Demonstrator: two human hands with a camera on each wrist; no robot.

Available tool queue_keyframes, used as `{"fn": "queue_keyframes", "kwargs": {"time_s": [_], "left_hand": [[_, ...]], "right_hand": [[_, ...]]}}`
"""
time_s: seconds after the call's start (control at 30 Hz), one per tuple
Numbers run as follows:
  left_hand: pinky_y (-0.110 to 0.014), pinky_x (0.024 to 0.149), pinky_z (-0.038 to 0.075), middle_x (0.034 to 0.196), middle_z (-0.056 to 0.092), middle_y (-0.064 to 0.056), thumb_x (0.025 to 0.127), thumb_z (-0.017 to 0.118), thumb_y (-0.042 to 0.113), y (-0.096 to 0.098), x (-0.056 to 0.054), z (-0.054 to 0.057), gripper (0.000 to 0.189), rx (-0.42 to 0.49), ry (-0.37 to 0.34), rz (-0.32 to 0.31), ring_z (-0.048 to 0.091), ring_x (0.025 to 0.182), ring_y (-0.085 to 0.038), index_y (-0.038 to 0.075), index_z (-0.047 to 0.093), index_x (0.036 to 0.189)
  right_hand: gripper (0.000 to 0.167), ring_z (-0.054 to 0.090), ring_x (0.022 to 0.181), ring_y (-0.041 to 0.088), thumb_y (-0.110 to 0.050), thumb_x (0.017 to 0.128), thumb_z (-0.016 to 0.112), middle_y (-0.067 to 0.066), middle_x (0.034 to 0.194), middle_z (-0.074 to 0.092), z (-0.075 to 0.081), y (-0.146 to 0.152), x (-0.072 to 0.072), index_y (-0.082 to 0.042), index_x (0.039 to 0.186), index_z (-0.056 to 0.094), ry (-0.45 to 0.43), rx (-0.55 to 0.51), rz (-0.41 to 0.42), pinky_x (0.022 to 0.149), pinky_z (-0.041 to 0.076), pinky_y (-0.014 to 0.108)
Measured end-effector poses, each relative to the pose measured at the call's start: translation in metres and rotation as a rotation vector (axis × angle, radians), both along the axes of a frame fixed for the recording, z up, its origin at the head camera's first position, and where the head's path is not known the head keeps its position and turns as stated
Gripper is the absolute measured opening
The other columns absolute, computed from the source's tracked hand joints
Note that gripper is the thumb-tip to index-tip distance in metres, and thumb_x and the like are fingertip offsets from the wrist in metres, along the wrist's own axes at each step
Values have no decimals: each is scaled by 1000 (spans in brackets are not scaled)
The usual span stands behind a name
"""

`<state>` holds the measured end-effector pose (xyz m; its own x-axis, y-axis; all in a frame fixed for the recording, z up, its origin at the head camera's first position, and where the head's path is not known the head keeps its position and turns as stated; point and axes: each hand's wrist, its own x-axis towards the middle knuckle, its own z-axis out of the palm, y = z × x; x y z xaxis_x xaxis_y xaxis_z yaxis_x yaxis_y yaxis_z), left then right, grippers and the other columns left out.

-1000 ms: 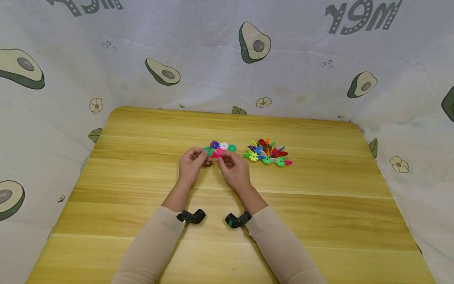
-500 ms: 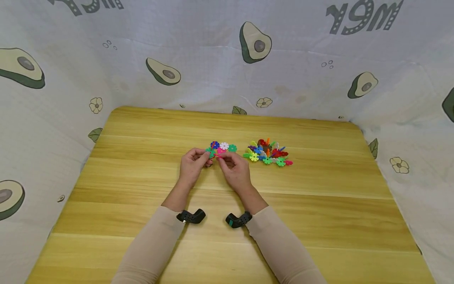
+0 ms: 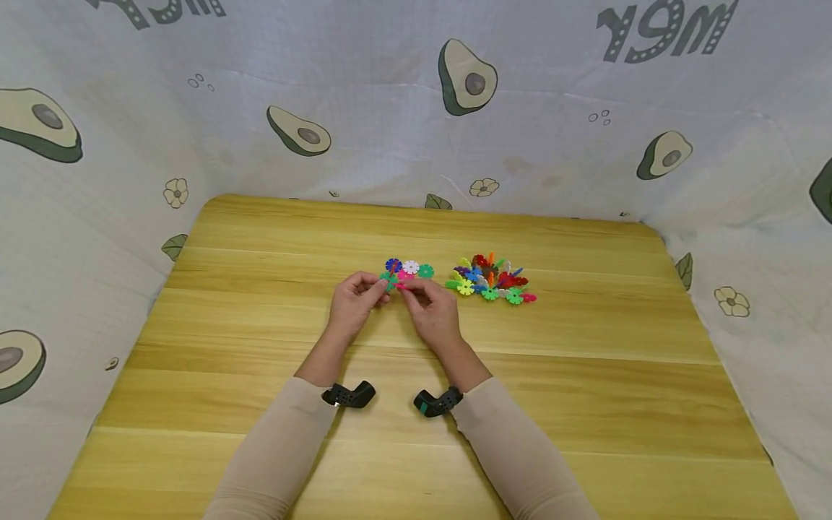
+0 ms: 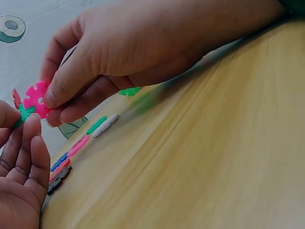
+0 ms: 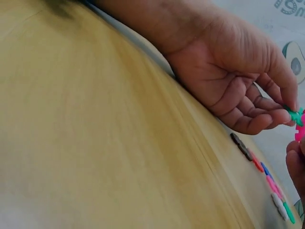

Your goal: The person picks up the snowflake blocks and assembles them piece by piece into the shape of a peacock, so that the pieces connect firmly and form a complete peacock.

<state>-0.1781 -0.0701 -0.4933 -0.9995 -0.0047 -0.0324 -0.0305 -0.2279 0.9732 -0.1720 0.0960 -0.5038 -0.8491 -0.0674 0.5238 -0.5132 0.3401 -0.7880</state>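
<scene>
Fingers and thumb of the left hand (image 3: 354, 305) pinch a green snowflake-shaped plastic disc (image 3: 388, 281). A small red piece (image 4: 16, 98) shows beside it in the left wrist view. Thumb and fingertips of the right hand (image 3: 433, 312) pinch a pink notched disc (image 4: 34, 101). The two discs meet at their edges between the hands, raised above the table. Just beyond the fingers, a blue disc (image 3: 393, 265), a white disc (image 3: 410, 267) and a second green disc (image 3: 426, 271) lie flat, with another pink disc partly covered.
To the right of the hands sits a heap of mixed-colour snowflake discs (image 3: 490, 280), some standing on edge. A wood-grain table (image 3: 572, 419) carries everything. White cloth with avocado prints (image 3: 390, 166) hangs around its back and sides.
The green disc has shifted slightly right, toward the right hand. The pink disc in the right hand has turned from face-on to nearly edge-on in the head view. Both arms stay nearly in place.
</scene>
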Motion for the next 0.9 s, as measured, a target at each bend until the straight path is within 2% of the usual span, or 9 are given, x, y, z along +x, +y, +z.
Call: {"fn": "queue_keyframes", "kwargs": {"time_s": [0.13, 0.27, 0.4, 0.5, 0.57, 0.67, 0.8, 0.9], "left_hand": [[-22, 67, 62, 73, 71, 3, 96, 66, -1, 2, -2, -3, 4, 71, -6, 23, 72, 68, -8, -4, 63, 97], [-22, 69, 62, 78, 72, 2, 96, 63, -6, 3, -4, -5, 9, 148, -7, 65, 73, 73, -8, 2, 60, 96], [-22, 69, 63, 81, 70, 3, 96, 60, -10, 3, -4, -4, 18, 244, -4, 80, 74, 72, -8, 5, 53, 102], [-22, 72, 63, 83, 68, 5, 97, 57, -11, 3, -4, -4, 30, 307, -10, 74, 75, 73, -9, 1, 47, 123], [-23, 76, 63, 88, 65, 4, 98, 54, -12, 2, -4, -4, 45, 338, -15, 63, 75, 78, -10, 0, 38, 139], [-24, 83, 63, 93, 61, 3, 101, 49, -11, 0, -4, -4, 59, 351, -26, 37, 75, 86, -10, 2, 29, 154], [-25, 91, 61, 97, 55, -1, 103, 41, -11, -1, -5, -3, 60, 355, -30, 0, 74, 96, -12, 5, 27, 159], [-26, 94, 60, 97, 52, -2, 102, 40, -11, -1, -4, -2, 55, 373, -40, -8, 73, 98, -14, 6, 33, 154]], "right_hand": [[21, 75, 93, 29, -8, 94, 73, 16, 109, 76, 3, -2, 0, -1, 114, 71, -117, 100, -65, 82, 64, 37], [32, 66, 116, 31, -12, 97, 70, 14, 127, 69, 4, -1, -2, -5, 127, 66, -188, 330, -123, 103, 56, 43], [42, 45, 146, 34, -16, 101, 64, 15, 150, 55, 2, 0, -4, -4, 141, 58, -190, 577, -88, 125, 34, 48], [47, 36, 151, 35, -20, 103, 60, 15, 156, 49, 1, -1, -2, -6, 148, 52, -188, 717, -56, 128, 27, 50], [45, 42, 148, 34, -20, 103, 61, 14, 151, 55, 1, -1, -1, -5, 145, 55, -165, 742, -50, 127, 29, 50], [35, 53, 135, 32, -19, 100, 65, 12, 137, 65, 2, -2, 0, -7, 134, 65, -122, 697, -59, 120, 40, 48], [32, 56, 129, 32, -16, 97, 70, 12, 133, 66, 3, -3, 0, -6, 127, 68, -87, 635, -70, 116, 45, 46], [32, 59, 127, 33, -14, 97, 70, 13, 130, 68, 4, -3, -1, -5, 128, 68, -63, 631, -72, 117, 44, 46]]}}
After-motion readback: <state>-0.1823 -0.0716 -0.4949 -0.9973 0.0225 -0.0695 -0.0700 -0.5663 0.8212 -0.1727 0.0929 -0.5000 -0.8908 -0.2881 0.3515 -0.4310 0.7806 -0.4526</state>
